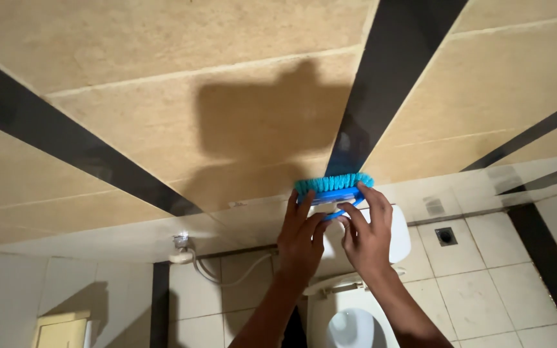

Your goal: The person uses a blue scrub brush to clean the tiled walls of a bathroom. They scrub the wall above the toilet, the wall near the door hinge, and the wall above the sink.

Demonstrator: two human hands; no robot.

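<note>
A blue scrubbing brush (pixel 333 189) is being pressed, bristles up, against the beige wall tiles (pixel 240 122) above the toilet (pixel 356 309). It is being gripped by both the left hand (pixel 301 235) and right hand (pixel 369 232), fingers curled around its handle for firmer pressure.

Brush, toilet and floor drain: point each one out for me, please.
Brush (pixel 334 185): head view, on the teal bristles pressed against the wall tile.
Toilet (pixel 351 325): head view, on the white bowl below the hands.
Floor drain (pixel 446 236): head view, on the dark square grate in the floor.
</note>
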